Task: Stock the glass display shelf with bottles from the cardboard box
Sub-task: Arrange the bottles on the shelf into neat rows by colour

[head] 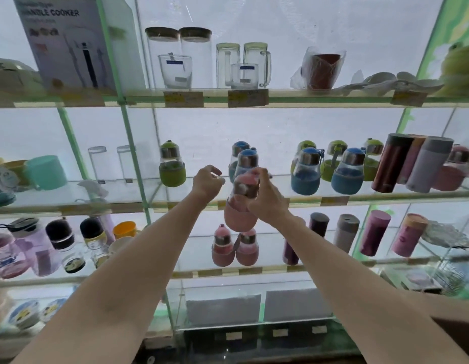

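Both my forearms are bare from elbow to wrist: no sleeves visible. My left hand and right hand carry no gloves. No watch, bracelet or ring is visible on wrists or fingers. Nails appear short.

a bottle is held by the right hand in front of the middle glass shelf, with the left hand just to its left. two bottles are placed behind it on that shelf. two more bottles are set on the shelf below.
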